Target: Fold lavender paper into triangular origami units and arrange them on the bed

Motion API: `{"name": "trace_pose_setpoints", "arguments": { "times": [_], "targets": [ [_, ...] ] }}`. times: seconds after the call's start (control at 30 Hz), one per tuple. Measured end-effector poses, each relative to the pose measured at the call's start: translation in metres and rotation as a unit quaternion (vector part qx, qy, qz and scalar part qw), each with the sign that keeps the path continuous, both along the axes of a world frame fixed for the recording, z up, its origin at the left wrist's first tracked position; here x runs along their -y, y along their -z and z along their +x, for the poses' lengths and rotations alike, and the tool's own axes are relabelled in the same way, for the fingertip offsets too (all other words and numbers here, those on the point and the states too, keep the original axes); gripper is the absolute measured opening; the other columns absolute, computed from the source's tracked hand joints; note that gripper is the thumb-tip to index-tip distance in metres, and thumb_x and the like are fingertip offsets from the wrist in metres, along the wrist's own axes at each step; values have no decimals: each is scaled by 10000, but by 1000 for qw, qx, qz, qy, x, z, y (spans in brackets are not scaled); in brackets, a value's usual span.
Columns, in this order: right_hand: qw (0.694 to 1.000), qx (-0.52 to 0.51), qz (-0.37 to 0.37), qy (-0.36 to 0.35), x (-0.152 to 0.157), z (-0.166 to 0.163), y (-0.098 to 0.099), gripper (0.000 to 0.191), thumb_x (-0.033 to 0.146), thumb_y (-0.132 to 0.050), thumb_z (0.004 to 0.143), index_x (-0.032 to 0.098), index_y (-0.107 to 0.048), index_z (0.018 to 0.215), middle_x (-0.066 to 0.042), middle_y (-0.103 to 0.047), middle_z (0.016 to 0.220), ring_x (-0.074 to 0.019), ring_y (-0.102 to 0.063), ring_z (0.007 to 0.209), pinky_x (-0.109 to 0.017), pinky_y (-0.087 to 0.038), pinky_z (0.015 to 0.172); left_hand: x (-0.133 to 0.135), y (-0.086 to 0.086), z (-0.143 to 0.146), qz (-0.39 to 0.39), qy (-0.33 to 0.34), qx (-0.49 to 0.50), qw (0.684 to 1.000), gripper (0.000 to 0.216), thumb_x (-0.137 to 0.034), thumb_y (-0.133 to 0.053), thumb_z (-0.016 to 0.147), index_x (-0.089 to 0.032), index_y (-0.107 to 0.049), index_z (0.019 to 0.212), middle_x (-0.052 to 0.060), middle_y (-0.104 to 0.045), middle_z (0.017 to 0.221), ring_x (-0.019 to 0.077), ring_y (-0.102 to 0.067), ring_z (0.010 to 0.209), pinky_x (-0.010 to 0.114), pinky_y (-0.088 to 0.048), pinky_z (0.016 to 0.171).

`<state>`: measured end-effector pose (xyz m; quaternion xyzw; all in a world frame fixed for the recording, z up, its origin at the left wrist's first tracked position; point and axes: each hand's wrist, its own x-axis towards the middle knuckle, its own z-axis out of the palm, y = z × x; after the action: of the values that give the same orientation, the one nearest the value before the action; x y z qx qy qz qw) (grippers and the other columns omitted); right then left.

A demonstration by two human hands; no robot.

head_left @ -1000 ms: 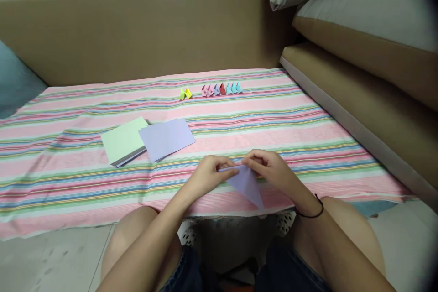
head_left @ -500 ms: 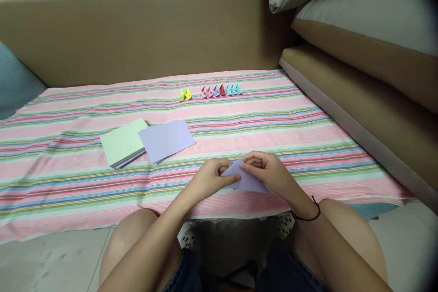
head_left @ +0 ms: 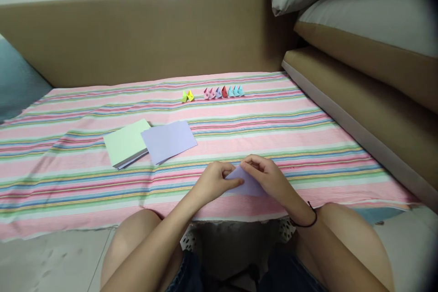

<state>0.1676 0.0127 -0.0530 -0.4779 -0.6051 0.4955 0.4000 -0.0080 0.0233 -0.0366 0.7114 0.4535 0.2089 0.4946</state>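
Note:
Between my hands, just above the near edge of the striped cloth, is a folded sheet of purple paper [head_left: 249,186]. My left hand [head_left: 216,180] pinches its left side, the thumb lying across the front. With thumb and fingers, my right hand [head_left: 263,172] grips the upper right edge; a dark cord circles that wrist. Farther left on the cloth lie several purple sheets [head_left: 170,139], partly over a stack of pale green paper [head_left: 126,141].
Small folded paper pieces stand in a row at the back: yellow ones [head_left: 187,96], then pink [head_left: 208,94], purple, red [head_left: 224,91] and light blue [head_left: 236,91]. Thick cushions [head_left: 362,100] are piled along the right. A brown backrest [head_left: 143,39] rises behind the striped cloth [head_left: 239,141].
The view has shifted slightly. My right fingers have closed in at the top corner of the purple paper, which both hands still hold in nearly the same place.

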Motion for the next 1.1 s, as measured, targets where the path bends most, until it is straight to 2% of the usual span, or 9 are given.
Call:
{"name": "trace_pose_setpoints", "arguments": {
  "times": [0.2, 0.3, 0.47, 0.6, 0.7, 0.77, 0.87, 0.97, 1.1],
  "targets": [
    [999, 24, 38, 27, 3, -3, -4, 186, 323, -547, 873, 181, -607, 769, 12, -582, 703, -124, -528, 655, -244, -393, 604, 0, 2, 2, -6, -6, 2, 1000, 354, -439, -616, 756, -166, -486, 571, -62, -308, 548, 84, -266, 519, 256, -171, 491],
    [999, 0, 27, 39, 2, -3, -4, 193, 348, -569, 858, 183, -620, 771, -2, -617, 730, -140, -571, 691, -249, -427, 633, 0, 1, 2, 1, -15, 4, 1000, 334, -425, -620, 755, -160, -512, 583, -57, -325, 553, 85, -286, 530, 247, -184, 492],
    [997, -59, -41, -19, -3, 4, 1, 221, 400, -642, 801, 201, -629, 897, -14, -653, 791, -166, -617, 763, -272, -475, 688, -4, -1, 0, 7, -79, 26, 997, 298, -412, -606, 764, -144, -575, 637, -49, -377, 560, 81, -302, 529, 225, -194, 475],
    [996, -50, -66, -45, -4, 9, 4, 234, 404, -677, 768, 182, -633, 829, 0, -618, 674, -148, -578, 637, -273, -459, 596, -7, -5, -3, -16, -110, 58, 992, 259, -402, -637, 741, -144, -618, 725, -68, -371, 509, 66, -278, 475, 208, -190, 445],
    [996, -31, -68, -52, -3, 10, 3, 212, 376, -690, 757, 173, -652, 804, 0, -613, 672, -141, -567, 632, -261, -441, 577, -7, -6, -4, -40, -126, 87, 987, 306, -446, -633, 743, -141, -635, 748, -62, -422, 484, 65, -315, 443, 204, -205, 430],
    [997, -13, -60, -54, -3, 8, 1, 203, 379, -665, 780, 176, -657, 792, 3, -602, 670, -137, -560, 622, -253, -430, 562, -7, -6, -4, -48, -139, 108, 983, 340, -472, -640, 732, -132, -637, 713, -43, -474, 500, 67, -348, 444, 205, -223, 430],
    [998, 9, -40, -38, -1, 6, -3, 270, 421, -583, 834, 186, -620, 707, 20, -540, 604, -124, -517, 551, -244, -398, 507, -7, -4, -4, -56, -130, 117, 983, 344, -465, -659, 720, -125, -634, 676, -44, -466, 485, 60, -330, 435, 205, -224, 429],
    [999, 33, -16, -26, 0, 4, -5, 314, 426, -550, 850, 189, -586, 648, 24, -492, 566, -123, -478, 525, -244, -368, 482, -8, -3, -3, -62, -123, 117, 983, 338, -457, -661, 719, -120, -648, 727, -43, -479, 494, 64, -346, 441, 203, -242, 438],
    [996, 85, 27, -21, 2, 2, -4, 285, 394, -553, 851, 186, -612, 665, 7, -540, 613, -137, -489, 587, -254, -357, 529, -8, -1, -3, -54, -118, 80, 988, 301, -420, -680, 700, -124, -658, 752, -52, -475, 486, 66, -348, 438, 202, -253, 441]
  ]
}}
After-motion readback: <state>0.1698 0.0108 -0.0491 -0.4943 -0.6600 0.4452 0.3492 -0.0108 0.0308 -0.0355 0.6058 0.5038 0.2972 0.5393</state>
